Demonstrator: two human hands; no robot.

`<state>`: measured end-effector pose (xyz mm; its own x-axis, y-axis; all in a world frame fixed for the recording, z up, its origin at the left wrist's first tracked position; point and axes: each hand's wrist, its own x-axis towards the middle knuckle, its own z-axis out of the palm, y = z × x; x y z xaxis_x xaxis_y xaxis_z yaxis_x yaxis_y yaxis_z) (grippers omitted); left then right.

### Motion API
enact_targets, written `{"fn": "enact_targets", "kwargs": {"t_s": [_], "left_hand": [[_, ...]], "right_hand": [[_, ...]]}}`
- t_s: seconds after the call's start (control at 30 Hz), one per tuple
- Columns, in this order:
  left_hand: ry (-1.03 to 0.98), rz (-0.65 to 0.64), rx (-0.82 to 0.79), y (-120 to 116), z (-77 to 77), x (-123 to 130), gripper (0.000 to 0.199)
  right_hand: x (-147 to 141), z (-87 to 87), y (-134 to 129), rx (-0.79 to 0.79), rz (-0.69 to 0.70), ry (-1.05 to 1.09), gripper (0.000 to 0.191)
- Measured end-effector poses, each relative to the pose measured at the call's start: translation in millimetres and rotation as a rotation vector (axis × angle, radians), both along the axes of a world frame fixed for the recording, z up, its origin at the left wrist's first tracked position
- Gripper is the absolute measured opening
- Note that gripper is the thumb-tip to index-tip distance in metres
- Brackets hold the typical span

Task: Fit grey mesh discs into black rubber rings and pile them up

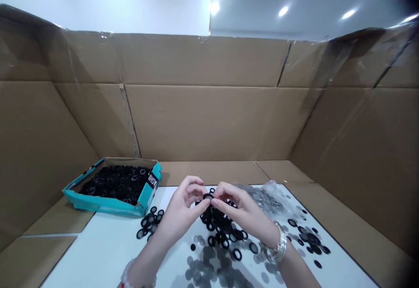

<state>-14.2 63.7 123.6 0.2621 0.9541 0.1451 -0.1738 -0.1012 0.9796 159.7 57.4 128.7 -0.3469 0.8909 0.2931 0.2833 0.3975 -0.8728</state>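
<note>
Held ring [208, 196]: black, greyish centre
Middle pile [216, 220]: black
Discs [196, 275]: translucent grey
Right pile [313, 238]: black, dark grey
Box [104, 206]: turquoise outside, brown inside
Box label [152, 180]: black, white letters
Bag [273, 194]: clear
Table [85, 257]: white
Cardboard [209, 122]: plain brown
Right bangles [280, 245]: silvery
Left bracelet [127, 273]: whitish, some red

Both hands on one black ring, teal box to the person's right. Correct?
Wrong side: the head view shows the teal box to the person's left. Left hand and right hand are on one black ring, as you say.
</note>
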Motion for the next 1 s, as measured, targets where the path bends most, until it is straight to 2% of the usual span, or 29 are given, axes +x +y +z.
{"fn": "enact_targets", "kwargs": {"t_s": [0.1,0.17,0.33,0.43,0.63,0.77,1.0], "left_hand": [[0.050,-0.070,-0.035,1,-0.9,-3,0.033],[0.052,-0.099,-0.101,3,-2.9,-3,0.036],[0.075,-0.090,-0.177,8,-5.8,-3,0.040],[0.081,-0.148,-0.186,9,-3.7,-6,0.036],[0.076,-0.213,-0.219,7,-0.5,-7,0.036],[0.047,-0.149,-0.221,7,-1.3,-5,0.035],[-0.026,-0.064,-0.264,8,-0.3,-9,0.035]], "right_hand": [[1,-1.6,0,-0.021,0.039,-0.020,0.021],[0,-5.2,0,-0.021,0.019,-0.005,0.022],[-2,-9.5,-2,0.008,-0.040,0.007,0.022],[1,-5.3,-3,-0.011,0.020,0.014,0.024],[5,0.9,-1,-0.238,0.209,0.168,0.034],[1,0.7,-4,-0.270,0.135,0.192,0.036],[-9,-5.6,-9,-0.147,0.001,0.191,0.038]]}}
